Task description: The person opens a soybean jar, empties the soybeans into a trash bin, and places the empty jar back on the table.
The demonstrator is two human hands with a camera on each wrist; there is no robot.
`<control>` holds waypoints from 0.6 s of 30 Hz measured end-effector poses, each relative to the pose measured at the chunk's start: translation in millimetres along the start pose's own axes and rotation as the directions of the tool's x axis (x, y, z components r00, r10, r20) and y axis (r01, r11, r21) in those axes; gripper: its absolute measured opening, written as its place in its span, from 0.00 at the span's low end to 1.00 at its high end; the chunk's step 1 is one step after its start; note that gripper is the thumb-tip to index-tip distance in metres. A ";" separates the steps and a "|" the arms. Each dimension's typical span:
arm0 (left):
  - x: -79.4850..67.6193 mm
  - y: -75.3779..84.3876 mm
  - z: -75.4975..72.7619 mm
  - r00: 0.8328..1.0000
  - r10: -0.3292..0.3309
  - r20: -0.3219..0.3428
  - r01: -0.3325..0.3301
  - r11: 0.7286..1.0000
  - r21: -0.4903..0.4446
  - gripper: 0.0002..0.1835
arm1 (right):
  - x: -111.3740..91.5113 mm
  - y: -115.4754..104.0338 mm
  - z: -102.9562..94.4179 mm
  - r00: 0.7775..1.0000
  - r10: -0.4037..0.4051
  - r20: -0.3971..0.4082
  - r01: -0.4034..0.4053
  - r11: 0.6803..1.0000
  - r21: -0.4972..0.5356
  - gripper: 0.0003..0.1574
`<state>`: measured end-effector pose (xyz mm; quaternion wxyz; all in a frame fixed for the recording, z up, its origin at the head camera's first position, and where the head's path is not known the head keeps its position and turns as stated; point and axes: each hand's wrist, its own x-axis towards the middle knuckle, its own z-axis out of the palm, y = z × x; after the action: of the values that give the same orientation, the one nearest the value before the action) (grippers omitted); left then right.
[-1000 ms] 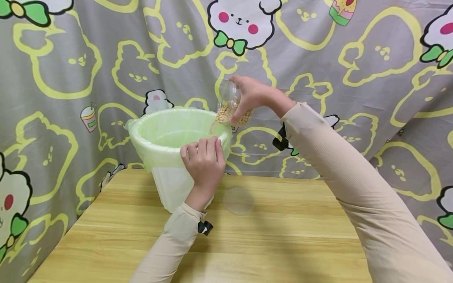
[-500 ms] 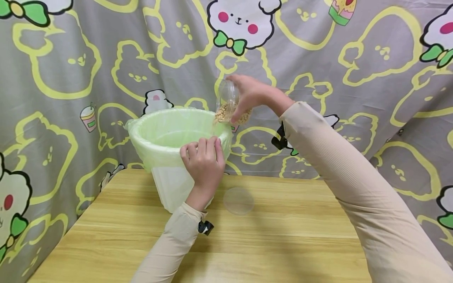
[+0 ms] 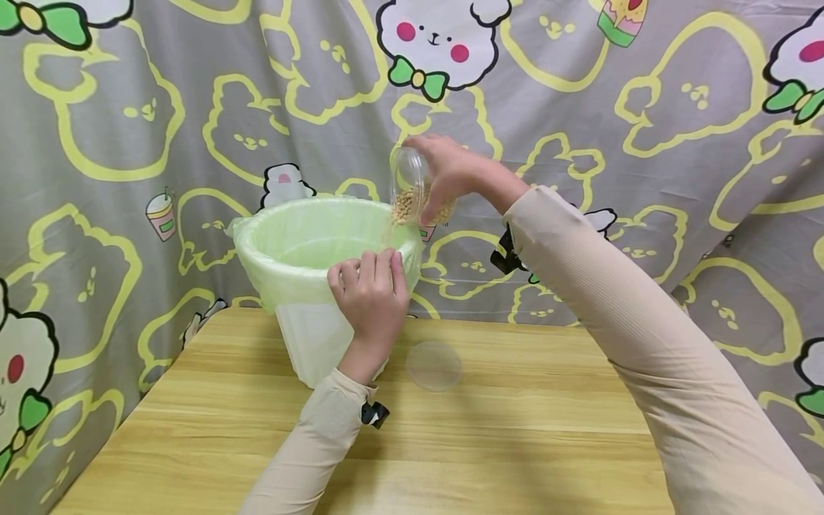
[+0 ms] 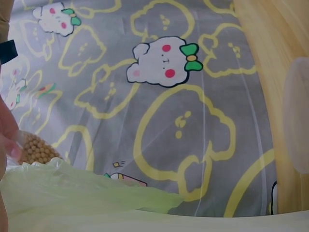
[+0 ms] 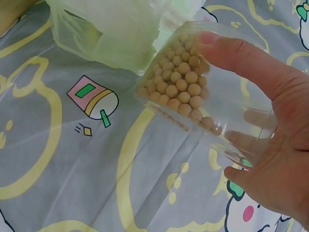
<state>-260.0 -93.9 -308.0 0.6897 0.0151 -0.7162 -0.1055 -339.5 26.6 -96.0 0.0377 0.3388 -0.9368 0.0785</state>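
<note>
My right hand (image 3: 450, 172) grips a clear plastic jar (image 5: 236, 111), thumb on one side and fingers round the other. Tipped over the right rim of a white trash bin (image 3: 309, 343), the jar holds pale round beans (image 5: 178, 82) that look like soybeans. A thin stream of them falls from its mouth into the bin. A light green bag (image 3: 257, 275) lines the bin and folds over its rim. On the near right rim, the curled fingers of my left hand (image 3: 373, 293) hold the bag and the edge. The bin's floor is hidden.
A round clear lid (image 3: 434, 366) lies flat on the wooden table (image 3: 534, 415), right of the bin's base. Behind the table hangs a grey cartoon-print curtain (image 3: 212, 164), close to the bin and the jar.
My right hand has shifted slightly left and tipped the jar a little further while beans keep falling. My left hand and the bin stay in place.
</note>
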 end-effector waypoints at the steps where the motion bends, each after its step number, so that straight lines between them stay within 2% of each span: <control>1: 0.0 0.1 0.1 1.000 0.000 0.000 0.000 1.000 -0.001 0.09 | 0.0 -0.2 0.4 1.000 -0.002 -0.002 0.002 1.000 -0.002 0.80; 18: -0.3 1.4 0.5 1.000 -0.003 -0.008 0.003 1.000 -0.008 0.09 | 3.9 -6.6 5.5 0.998 -0.050 -0.025 0.048 0.997 -0.054 0.81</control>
<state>-260.3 -92.4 -308.1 0.6925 0.0140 -0.7129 -0.1094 -338.4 18.1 -100.1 0.0608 0.3595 -0.9294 0.0568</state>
